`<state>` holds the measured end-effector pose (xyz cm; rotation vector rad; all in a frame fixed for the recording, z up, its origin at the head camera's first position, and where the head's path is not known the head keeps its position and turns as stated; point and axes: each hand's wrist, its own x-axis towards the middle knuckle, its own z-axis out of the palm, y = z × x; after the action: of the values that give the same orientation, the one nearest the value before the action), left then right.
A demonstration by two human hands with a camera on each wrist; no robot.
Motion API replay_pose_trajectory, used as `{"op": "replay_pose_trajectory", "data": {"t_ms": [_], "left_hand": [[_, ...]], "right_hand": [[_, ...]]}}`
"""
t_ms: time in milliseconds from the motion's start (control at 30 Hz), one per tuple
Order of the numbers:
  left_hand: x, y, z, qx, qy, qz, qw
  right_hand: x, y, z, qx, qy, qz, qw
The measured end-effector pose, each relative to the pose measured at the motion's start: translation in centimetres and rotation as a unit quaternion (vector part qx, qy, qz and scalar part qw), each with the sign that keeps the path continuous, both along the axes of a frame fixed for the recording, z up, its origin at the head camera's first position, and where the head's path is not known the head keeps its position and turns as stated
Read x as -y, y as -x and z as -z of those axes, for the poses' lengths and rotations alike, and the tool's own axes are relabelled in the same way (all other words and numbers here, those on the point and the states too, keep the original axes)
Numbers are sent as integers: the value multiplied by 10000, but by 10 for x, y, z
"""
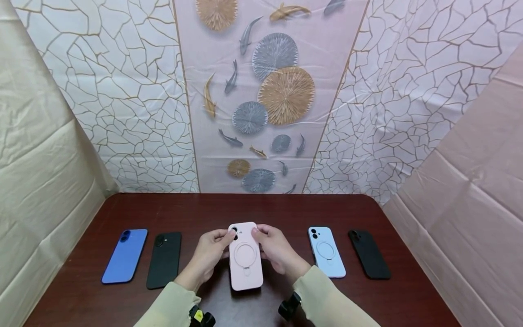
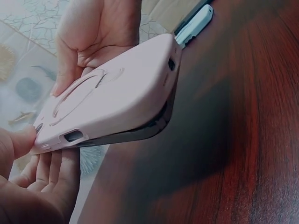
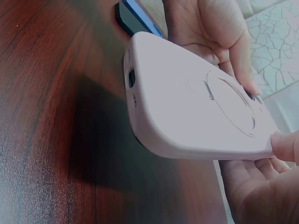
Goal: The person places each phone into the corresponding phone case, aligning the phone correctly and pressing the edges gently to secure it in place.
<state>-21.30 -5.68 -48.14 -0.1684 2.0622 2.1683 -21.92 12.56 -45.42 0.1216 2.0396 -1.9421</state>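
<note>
Between both hands, a pink phone case [image 1: 246, 282] with a ring on its back is held above the table, camera end away from the person. In the left wrist view a dark phone edge [image 2: 159, 125] shows beneath the case, with a gap at the lower corner. My left hand [image 1: 207, 255] grips the left side near the camera cutout, thumb on the back and fingers underneath. On the opposite side, my right hand [image 1: 281, 250] holds the upper right edge the same way. The phone's screen side faces down and is hidden.
On the brown table [image 1: 245, 208], a blue phone [image 1: 125, 258] and a black phone [image 1: 164, 262] lie at left. To the right lie a light blue cased phone [image 1: 330, 263] and another black phone [image 1: 371, 256]. Patterned cloth [image 1: 139, 91] hangs behind the table.
</note>
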Motion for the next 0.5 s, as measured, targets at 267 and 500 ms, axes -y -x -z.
{"op": "replay_pose_trajectory", "data": {"t_ms": [267, 500], "left_hand": [[0, -1, 1, 101, -105, 490, 9987], [0, -6, 3, 31, -142, 692, 9975]], "right_hand": [[-1, 2, 0, -167, 145, 143, 9997], [-3, 6, 1, -37, 118, 233, 9997]]}}
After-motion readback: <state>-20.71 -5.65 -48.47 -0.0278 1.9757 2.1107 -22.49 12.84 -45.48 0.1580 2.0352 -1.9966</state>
